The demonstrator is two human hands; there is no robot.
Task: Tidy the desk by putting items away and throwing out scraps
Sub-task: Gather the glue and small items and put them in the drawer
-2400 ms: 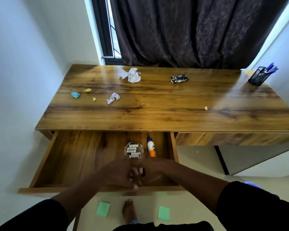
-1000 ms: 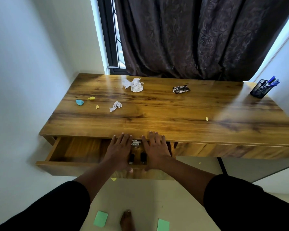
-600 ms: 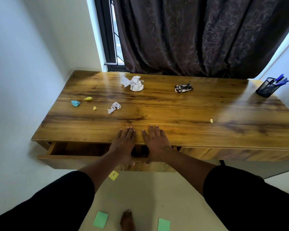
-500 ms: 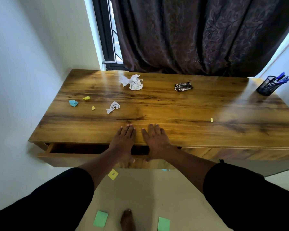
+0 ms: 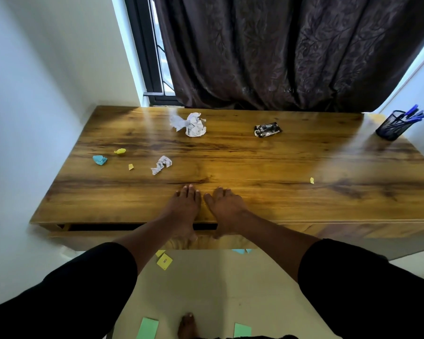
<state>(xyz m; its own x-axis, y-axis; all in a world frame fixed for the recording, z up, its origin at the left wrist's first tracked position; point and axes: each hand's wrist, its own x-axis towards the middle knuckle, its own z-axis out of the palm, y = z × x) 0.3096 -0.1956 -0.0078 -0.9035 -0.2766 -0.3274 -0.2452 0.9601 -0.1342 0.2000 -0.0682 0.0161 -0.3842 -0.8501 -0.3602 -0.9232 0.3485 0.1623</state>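
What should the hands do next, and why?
Probably push the drawer the last bit shut: a dark gap shows under the desk edge, and the left hand and right hand lie flat there, thumbs on the drawer front.

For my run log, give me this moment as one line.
step: closing drawer | left hand, right hand: flat, on drawer front | drawer: narrow gap left | desk: paper scraps, wrapper remain

Two crumpled white paper balls (image 5: pixel 192 124) (image 5: pixel 161 164) are seen on the desk (image 5: pixel 255 167), plus one black wrapper (image 5: pixel 267 129). Four small coloured scraps are counted (three yellow (image 5: pixel 120 151) (image 5: pixel 131 167) (image 5: pixel 311 180), one blue (image 5: pixel 100 160)). One pen holder (image 5: pixel 393 125) is seen.
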